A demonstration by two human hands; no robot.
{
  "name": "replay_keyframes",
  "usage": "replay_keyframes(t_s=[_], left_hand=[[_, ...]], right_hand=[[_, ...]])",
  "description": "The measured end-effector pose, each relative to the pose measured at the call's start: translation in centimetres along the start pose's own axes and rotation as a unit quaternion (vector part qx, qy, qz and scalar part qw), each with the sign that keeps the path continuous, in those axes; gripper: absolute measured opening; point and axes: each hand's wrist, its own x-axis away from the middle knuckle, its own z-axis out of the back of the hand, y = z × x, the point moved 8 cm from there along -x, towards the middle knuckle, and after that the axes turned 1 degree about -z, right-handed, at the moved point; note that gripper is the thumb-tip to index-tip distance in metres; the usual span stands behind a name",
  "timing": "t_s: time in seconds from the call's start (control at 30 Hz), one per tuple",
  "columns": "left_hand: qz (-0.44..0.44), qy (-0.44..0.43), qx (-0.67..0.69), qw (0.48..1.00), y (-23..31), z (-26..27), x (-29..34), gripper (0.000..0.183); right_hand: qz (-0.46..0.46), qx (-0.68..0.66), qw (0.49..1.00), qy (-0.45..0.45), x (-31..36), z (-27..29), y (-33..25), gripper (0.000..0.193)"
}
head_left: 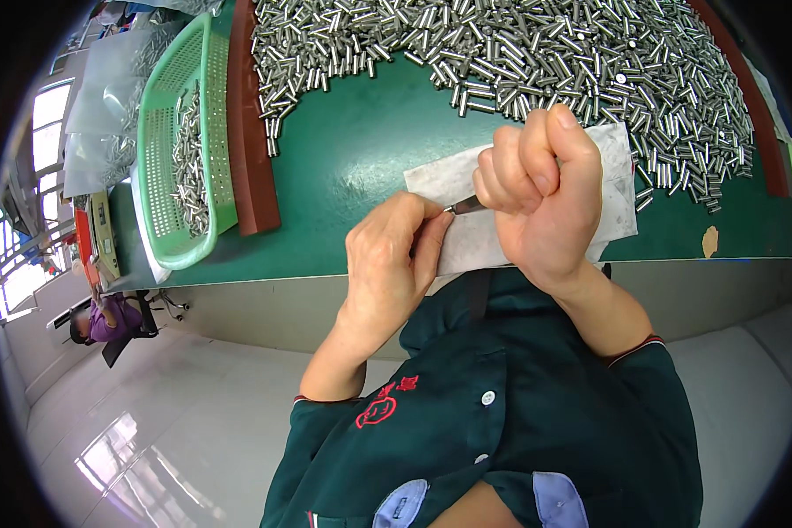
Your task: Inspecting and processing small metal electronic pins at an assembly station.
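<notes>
My left hand (pixel 385 251) pinches a small shiny metal piece between thumb and index finger, most of it hidden by the fingertips. Closed in a fist, my right hand (pixel 546 198) grips a slim dark tool (pixel 468 205), whose end points left and meets the metal piece. The tool's handle is hidden in the fist, so its kind cannot be made out. Beneath both hands lies a smudged white cloth (pixel 620 198) at the table's near edge. Beyond them spreads a large heap of short metal pins (pixel 537 62).
Dark red rails (pixel 251 150) border the green table (pixel 343 167) left and right. At the left edge, a light green basket (pixel 158 167) holds more pins. Clear plastic bags (pixel 106 114) lie further left. A seated person in purple (pixel 114 319) is in the left background.
</notes>
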Motion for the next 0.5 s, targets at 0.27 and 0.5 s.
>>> replay_keyframes(t_s=[0.27,0.5], left_hand=[[0.002,0.008,0.005,1.0,0.2,0.0,0.0,0.012],[0.01,0.009,0.021,1.0,-0.1,-0.1,0.0,0.013]], right_hand=[[0.003,0.044,0.999,-0.006,0.2,-0.2,0.0,0.039],[0.042,0.142,0.989,-0.029,0.4,-1.2,-0.1,0.038]])
